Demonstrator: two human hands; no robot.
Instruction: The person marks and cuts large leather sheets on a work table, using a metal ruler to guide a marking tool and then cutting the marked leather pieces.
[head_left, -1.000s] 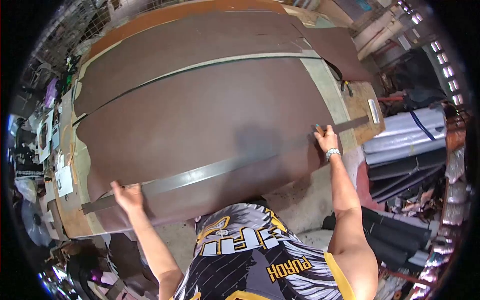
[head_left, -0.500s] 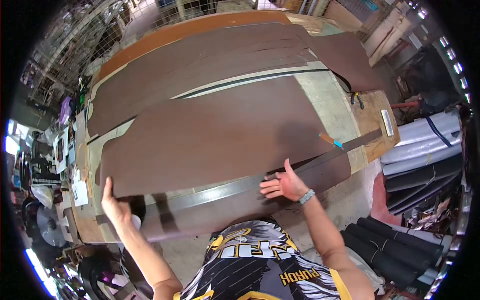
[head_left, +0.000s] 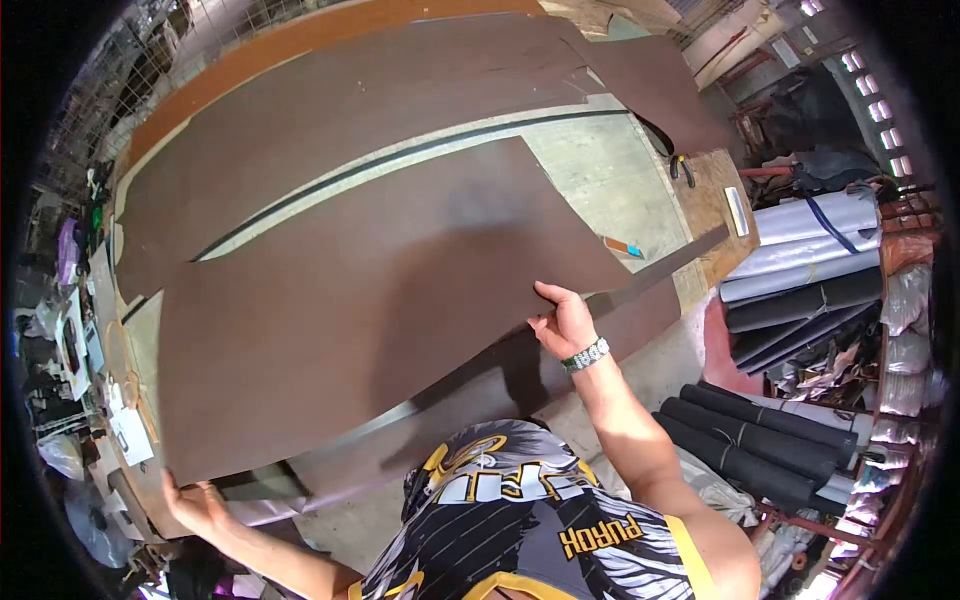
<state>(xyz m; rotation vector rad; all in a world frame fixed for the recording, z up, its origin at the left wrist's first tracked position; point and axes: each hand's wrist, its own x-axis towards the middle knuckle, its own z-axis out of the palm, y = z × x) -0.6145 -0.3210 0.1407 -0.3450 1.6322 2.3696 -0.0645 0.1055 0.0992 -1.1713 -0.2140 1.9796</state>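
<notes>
A large brown leather-like sheet point(head_left: 330, 290) is lifted off the table along its near edge. My left hand point(head_left: 195, 505) grips its near left corner, with part of the fingers hidden under the sheet. Further right, my right hand point(head_left: 565, 325) pinches the near edge between thumb and fingers. Under the raised edge a long flat metal straightedge point(head_left: 660, 268) lies across another brown sheet point(head_left: 640, 325); the lifted sheet hides most of it. Just beyond the sheet's right edge is a cutter knife point(head_left: 625, 247) with an orange and blue body.
More brown sheet point(head_left: 330, 130) covers the far side, beside a dark narrow strip point(head_left: 400, 157). Pliers point(head_left: 682, 170) and a white block point(head_left: 737, 210) sit at the table's right end. Wrapped rolls point(head_left: 800, 245) and dark rolls point(head_left: 750, 440) are stacked at the right.
Both hands have taken hold of the sheet and raised its near edge towards me. The right hand, spread and empty before, has closed on it. The cutter knife now lies beside the sheet.
</notes>
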